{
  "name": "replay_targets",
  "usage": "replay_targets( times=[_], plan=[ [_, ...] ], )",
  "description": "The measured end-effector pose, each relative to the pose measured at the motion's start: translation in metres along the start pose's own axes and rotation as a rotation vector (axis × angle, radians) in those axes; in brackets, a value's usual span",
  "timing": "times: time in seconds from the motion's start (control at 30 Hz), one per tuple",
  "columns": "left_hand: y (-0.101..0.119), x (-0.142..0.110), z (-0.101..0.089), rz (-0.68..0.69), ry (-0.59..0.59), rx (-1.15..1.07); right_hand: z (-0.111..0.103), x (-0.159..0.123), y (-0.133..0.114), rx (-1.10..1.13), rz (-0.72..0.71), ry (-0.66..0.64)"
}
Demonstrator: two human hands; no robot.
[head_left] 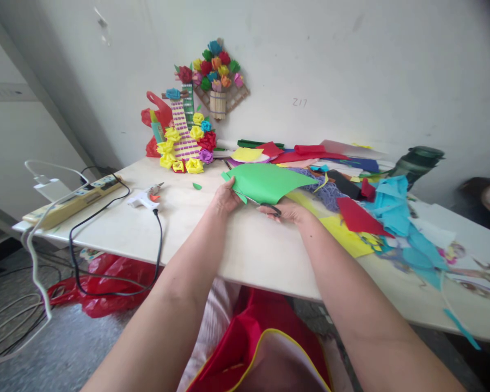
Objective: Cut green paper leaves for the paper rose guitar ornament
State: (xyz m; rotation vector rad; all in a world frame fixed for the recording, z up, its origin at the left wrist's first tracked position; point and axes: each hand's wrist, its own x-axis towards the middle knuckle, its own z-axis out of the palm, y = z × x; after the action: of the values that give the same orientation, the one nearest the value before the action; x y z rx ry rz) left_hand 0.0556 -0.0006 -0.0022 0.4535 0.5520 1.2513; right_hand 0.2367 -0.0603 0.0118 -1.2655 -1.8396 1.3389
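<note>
A sheet of green paper [265, 182] is held above the middle of the table, its near-left edge partly cut into a strip. My left hand [227, 197] pinches the paper at its left end, thumb on top. Black-handled scissors [273, 208] are in my right hand [281, 210], with fingers closed round the handles. Their thin blades reach left into the paper's near edge, close to my left hand. A small green paper leaf [196, 186] lies on the table to the left.
A white glue gun [144, 199] with a black cord and a power strip [77, 198] lie at left. Paper-flower decorations [183, 130] stand by the wall. Coloured scraps [363, 215], purple shredded paper [329, 193] and a dark green bottle [418, 163] crowd the right.
</note>
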Motion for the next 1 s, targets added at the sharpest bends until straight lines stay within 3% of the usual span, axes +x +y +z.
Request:
replay_targets(
  times=[0.23,0.7,1.0],
  plan=[
    [-0.001,0.001,0.0,0.0,0.0,0.003,-0.001,-0.007,-0.01,-0.045,0.028,0.016],
    [0.001,-0.003,0.002,0.01,-0.007,-0.004,0.002,0.003,0.006,0.058,0.001,0.008],
    [0.001,0.001,0.001,0.014,0.023,-0.017,0.009,0.002,0.003,0.073,-0.012,0.039]
  ],
)
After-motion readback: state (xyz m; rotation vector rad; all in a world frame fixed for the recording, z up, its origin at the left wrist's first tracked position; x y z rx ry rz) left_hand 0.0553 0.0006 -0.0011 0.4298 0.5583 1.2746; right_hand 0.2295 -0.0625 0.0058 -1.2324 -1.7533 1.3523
